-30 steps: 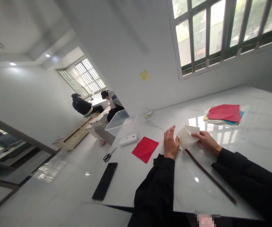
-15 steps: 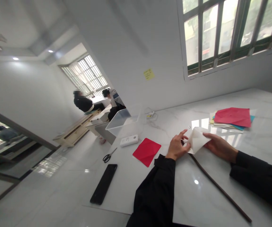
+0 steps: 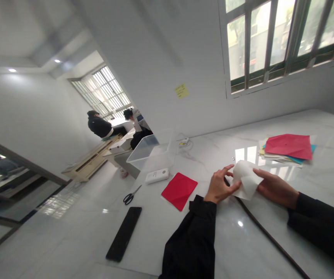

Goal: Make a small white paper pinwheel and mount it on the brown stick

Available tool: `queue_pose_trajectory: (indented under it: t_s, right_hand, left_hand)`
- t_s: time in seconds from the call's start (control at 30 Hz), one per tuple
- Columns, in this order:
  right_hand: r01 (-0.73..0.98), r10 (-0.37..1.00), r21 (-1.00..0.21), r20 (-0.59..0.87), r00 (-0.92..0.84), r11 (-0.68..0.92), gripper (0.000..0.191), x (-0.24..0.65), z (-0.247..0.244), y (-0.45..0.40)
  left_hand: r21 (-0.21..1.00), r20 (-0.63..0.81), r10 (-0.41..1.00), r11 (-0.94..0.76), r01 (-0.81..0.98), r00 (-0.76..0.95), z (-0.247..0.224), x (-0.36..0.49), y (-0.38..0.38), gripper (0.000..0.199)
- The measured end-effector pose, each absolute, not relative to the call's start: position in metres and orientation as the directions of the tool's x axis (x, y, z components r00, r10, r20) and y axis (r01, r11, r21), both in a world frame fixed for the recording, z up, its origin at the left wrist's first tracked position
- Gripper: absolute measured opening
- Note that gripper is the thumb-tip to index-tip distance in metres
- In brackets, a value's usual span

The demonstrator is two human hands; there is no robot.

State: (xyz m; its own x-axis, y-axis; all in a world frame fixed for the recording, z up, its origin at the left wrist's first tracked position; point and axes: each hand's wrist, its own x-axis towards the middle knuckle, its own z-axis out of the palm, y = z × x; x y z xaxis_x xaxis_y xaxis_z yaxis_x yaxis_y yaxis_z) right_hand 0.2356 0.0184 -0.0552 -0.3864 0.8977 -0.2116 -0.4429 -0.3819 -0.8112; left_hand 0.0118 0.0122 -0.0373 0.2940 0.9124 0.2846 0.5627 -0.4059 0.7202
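A creased sheet of white paper point(image 3: 245, 179) is held up off the table between my two hands, its upper part curved. My left hand point(image 3: 219, 185) pinches the paper's left edge, thumb in front, with the forefinger reaching behind it. Along the table a long, thin dark stick point(image 3: 267, 233) runs from under the paper toward the lower right; its upper end shows beside my left thumb and forefinger. My right hand point(image 3: 275, 190) grips the paper's right edge, thumb on top. Its other fingers are partly hidden behind the sheet.
On the table lie red paper point(image 3: 180, 191), a white box-shaped device point(image 3: 157, 176), scissors point(image 3: 129, 198), a black phone point(image 3: 124, 234) and a stack of coloured paper point(image 3: 288, 146). A clear plastic bin point(image 3: 143, 155) stands at the left edge. Two people sit farther back.
The white paper has turned and bowed into a rounder shape, and its lower corner hangs further down. My right hand has shifted slightly right and down. The view has moved a little.
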Motion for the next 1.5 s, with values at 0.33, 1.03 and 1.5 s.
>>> queue_pose_trajectory:
  t_s: [0.33,1.03,1.5]
  right_hand:
    - [-0.437,0.919,-0.835,-0.186,-0.347,-0.334,0.037,0.231,-0.058,0.016]
    - [-0.222,0.974,-0.949,-0.222,-0.036,-0.224,0.033,0.233,-0.064,0.010]
    - [0.084,0.995,-0.994,0.076,0.063,0.070,0.042,0.234,-0.054,0.000]
  left_hand:
    - [0.751,0.388,0.910,-0.403,0.524,0.145,-0.045,0.017,0.014,0.043]
    - [0.953,0.146,0.978,-0.098,0.287,-0.150,-0.050,0.020,0.015,0.072]
    - [0.999,0.034,0.999,-0.033,0.009,-0.018,-0.043,0.016,0.023,0.033]
